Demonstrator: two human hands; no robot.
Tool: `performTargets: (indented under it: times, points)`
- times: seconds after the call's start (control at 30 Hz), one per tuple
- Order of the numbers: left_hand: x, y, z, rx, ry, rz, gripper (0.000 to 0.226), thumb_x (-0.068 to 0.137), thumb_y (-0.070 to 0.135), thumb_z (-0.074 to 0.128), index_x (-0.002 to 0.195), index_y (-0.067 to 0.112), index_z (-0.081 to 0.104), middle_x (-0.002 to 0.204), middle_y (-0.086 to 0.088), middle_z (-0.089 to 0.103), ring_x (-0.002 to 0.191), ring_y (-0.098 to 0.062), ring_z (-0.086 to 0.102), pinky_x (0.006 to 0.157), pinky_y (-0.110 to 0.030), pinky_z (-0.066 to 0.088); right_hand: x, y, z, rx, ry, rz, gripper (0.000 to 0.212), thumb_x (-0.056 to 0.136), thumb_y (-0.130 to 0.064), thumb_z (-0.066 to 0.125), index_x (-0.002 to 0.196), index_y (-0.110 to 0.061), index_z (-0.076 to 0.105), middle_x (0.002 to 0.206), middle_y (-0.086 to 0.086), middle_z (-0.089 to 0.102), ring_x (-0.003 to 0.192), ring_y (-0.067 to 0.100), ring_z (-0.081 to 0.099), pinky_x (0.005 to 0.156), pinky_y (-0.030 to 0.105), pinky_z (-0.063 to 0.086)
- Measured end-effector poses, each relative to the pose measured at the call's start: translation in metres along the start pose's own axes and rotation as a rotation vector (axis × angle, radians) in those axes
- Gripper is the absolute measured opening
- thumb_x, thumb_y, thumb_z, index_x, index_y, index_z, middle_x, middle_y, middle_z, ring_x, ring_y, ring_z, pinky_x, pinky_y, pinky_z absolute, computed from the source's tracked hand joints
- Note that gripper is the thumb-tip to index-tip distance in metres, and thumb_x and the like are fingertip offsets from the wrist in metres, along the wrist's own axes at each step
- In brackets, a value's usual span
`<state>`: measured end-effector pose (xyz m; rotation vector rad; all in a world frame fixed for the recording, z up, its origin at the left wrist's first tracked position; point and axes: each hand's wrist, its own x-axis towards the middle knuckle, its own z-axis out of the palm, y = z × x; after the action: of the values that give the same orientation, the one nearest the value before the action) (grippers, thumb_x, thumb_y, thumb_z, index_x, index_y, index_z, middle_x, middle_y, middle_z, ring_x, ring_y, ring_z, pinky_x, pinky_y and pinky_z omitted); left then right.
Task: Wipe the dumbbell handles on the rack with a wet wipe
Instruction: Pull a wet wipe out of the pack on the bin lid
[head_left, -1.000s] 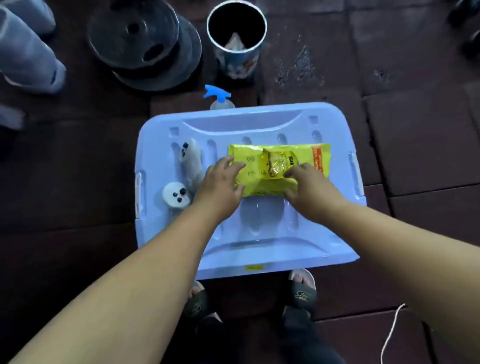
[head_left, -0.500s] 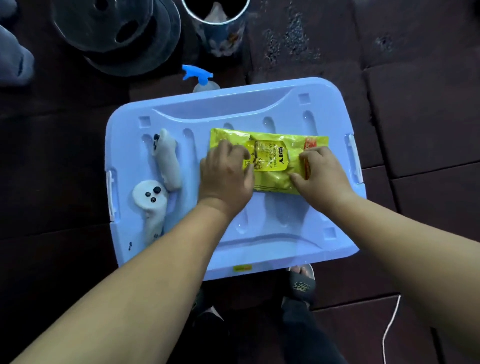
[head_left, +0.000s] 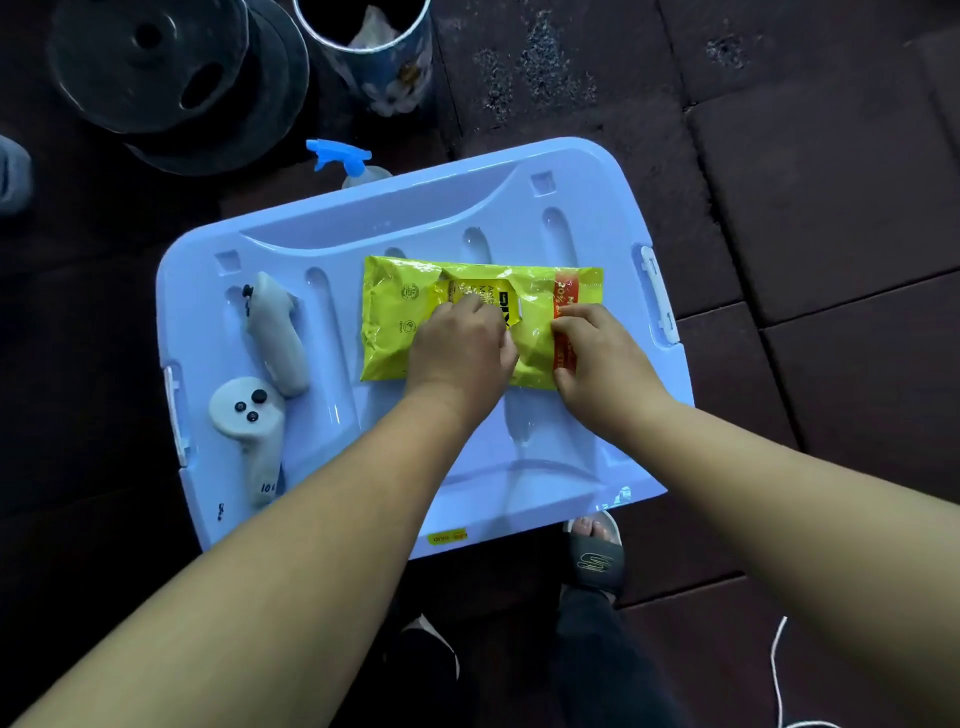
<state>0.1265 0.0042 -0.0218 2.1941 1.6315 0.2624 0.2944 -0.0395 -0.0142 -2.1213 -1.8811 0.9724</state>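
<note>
A yellow wet wipe pack (head_left: 395, 322) lies flat on a light blue plastic bin lid (head_left: 519, 467). My left hand (head_left: 462, 348) is over the middle of the pack, its curled fingers pinching at the label flap there. At the pack's orange right end, my right hand (head_left: 597, 358) grips the pack, fingers on top and thumb at the near edge. No wipe shows outside the pack. No dumbbells or rack are in view.
Two grey handheld controllers (head_left: 275, 332) (head_left: 249, 421) lie on the lid's left side. Behind the lid stand a blue-topped spray bottle (head_left: 345, 158), stacked black weight plates (head_left: 156, 78) and a round bin (head_left: 374, 47). My sandalled foot (head_left: 595, 556) is under the lid's near edge.
My left hand slid from the pack's left part to the label flap in the middle. My right hand shifted to the pack's right end. The view moved closer.
</note>
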Motion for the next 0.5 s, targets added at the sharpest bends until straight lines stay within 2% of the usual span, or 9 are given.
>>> performTargets:
  times: [0.13,0.27,0.33,0.43,0.5]
  points:
    - [0.001,0.002,-0.005,-0.16,0.048,-0.181,0.013,0.089,0.02,0.068,0.08,0.01,0.066,0.087,-0.011,0.064,0.083,-0.036,0.059,0.07,-0.038,0.043,0.007,-0.006,-0.001,-0.027,0.002,-0.012,0.044,0.081,0.001,0.058,0.125,-0.005,0.061,0.14,0.01,0.051,0.125,0.034,0.051,0.097,0.04,0.047]
    - [-0.004,-0.004,-0.022,-0.36,0.199,-0.393,0.021,0.089,0.026,0.071,0.074,0.014,0.062,0.077,-0.001,0.062,0.075,-0.022,0.056,0.067,-0.031,0.036,0.017,-0.01,-0.007,-0.077,-0.029,-0.002,0.043,0.081,-0.002,0.055,0.124,-0.007,0.06,0.135,0.008,0.051,0.121,0.034,0.052,0.097,0.04,0.047]
    - [-0.006,-0.009,-0.034,-0.495,0.266,-0.54,0.027,0.089,0.029,0.073,0.068,0.02,0.058,0.067,0.006,0.06,0.068,-0.016,0.055,0.066,-0.029,0.038,0.023,-0.017,-0.01,-0.098,-0.04,0.037,0.038,0.081,-0.008,0.056,0.119,-0.009,0.061,0.128,0.008,0.052,0.116,0.033,0.053,0.094,0.039,0.048]
    - [-0.011,-0.022,-0.048,-0.633,0.371,-0.718,0.027,0.088,0.019,0.069,0.067,0.027,0.054,0.065,0.011,0.057,0.061,-0.004,0.052,0.066,-0.028,0.04,0.032,-0.036,-0.013,-0.093,-0.012,0.052,0.033,0.087,-0.022,0.061,0.12,-0.015,0.063,0.125,0.008,0.053,0.117,0.032,0.052,0.094,0.038,0.045]
    - [-0.017,-0.03,-0.054,-0.736,0.4,-0.79,0.022,0.086,0.02,0.067,0.069,0.025,0.056,0.067,0.009,0.058,0.06,-0.007,0.051,0.067,-0.028,0.042,0.037,-0.053,-0.013,-0.084,0.03,-0.008,0.032,0.09,-0.032,0.063,0.12,-0.019,0.065,0.123,0.008,0.056,0.119,0.031,0.052,0.096,0.039,0.046]
